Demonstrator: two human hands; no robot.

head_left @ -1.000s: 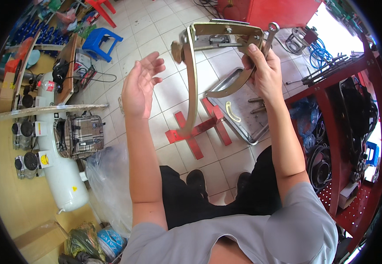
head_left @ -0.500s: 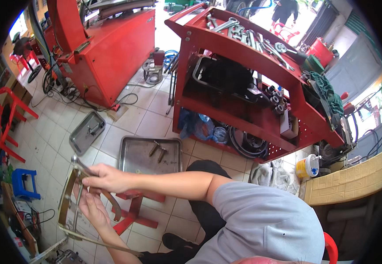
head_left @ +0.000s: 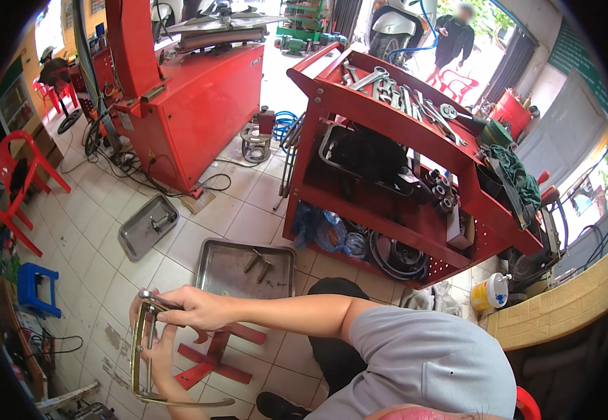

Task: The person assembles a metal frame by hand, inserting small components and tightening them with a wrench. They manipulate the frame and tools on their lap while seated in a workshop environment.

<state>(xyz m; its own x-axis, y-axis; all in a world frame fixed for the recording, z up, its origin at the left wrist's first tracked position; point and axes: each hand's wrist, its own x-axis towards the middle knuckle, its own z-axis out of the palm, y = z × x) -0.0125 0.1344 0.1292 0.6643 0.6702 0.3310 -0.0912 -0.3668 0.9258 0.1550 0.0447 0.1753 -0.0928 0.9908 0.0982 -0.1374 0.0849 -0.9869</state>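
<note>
At the lower left I hold a brass-coloured, bent metal frame (head_left: 136, 364) with a thin rod along its inside and a long curved arm at its lower end. My right hand (head_left: 199, 308) reaches across from the right and is closed around the frame's upper end, beside a rounded metal knob (head_left: 145, 294). A brownish curved end shows below that hand. Coming up from the lower edge, my left hand (head_left: 158, 346) grips the rod and frame from below; some of its fingers are hidden behind the metal.
A metal tray (head_left: 246, 245) with cylindrical parts lies beyond my arm, near a smaller tray (head_left: 126, 238). A red stand (head_left: 213, 357) sits below my right forearm. Ahead are a red tool cart (head_left: 402, 112) with wrenches and a red machine (head_left: 206, 105). A person (head_left: 453, 42) stands far back.
My view has tilted up, so the room sits lower in it. Both hands and the metal frame have shifted right and down in view, and the frame has turned more upright.
</note>
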